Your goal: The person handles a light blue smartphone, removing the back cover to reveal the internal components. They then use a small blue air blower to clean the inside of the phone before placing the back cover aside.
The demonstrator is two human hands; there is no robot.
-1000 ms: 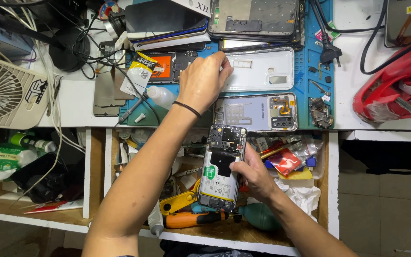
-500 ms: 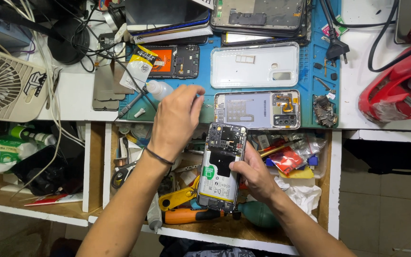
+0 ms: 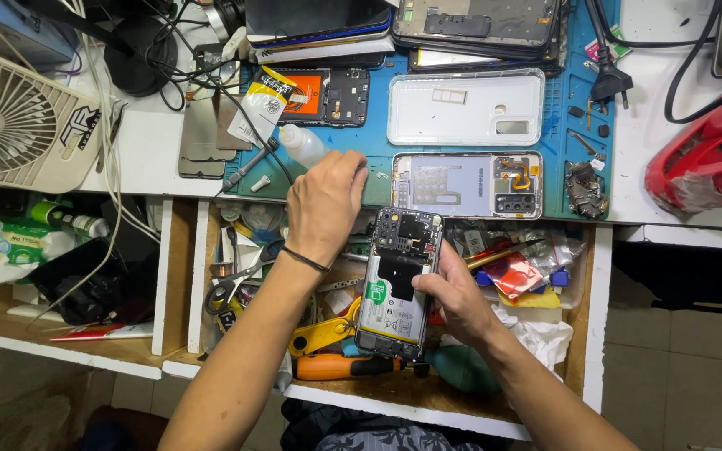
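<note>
My right hand (image 3: 451, 302) grips an opened smartphone (image 3: 399, 284) with its back cover off, showing the circuit board and silver battery, held over the open drawer. My left hand (image 3: 324, 205) hovers at the front edge of the blue work mat (image 3: 369, 150), fingers curled downward, palm hidden; whether it pinches anything cannot be seen. A small clear squeeze bottle (image 3: 302, 144) lies just beyond its fingers. A phone frame with a light purple inner plate (image 3: 465, 184) lies on the mat to the right of my left hand.
A clear phone case (image 3: 465, 107) and an orange-backed phone part (image 3: 327, 96) lie on the mat. A white fan (image 3: 18, 121) stands at left, a red device (image 3: 708, 159) at right. The open drawer (image 3: 574, 367) holds scissors (image 3: 240, 280), an orange-handled tool (image 3: 336, 366) and packets.
My left hand has drawn back from the clear case at the mat's middle toward the mat's front edge near the bottle. The right hand keeps holding the phone still.
</note>
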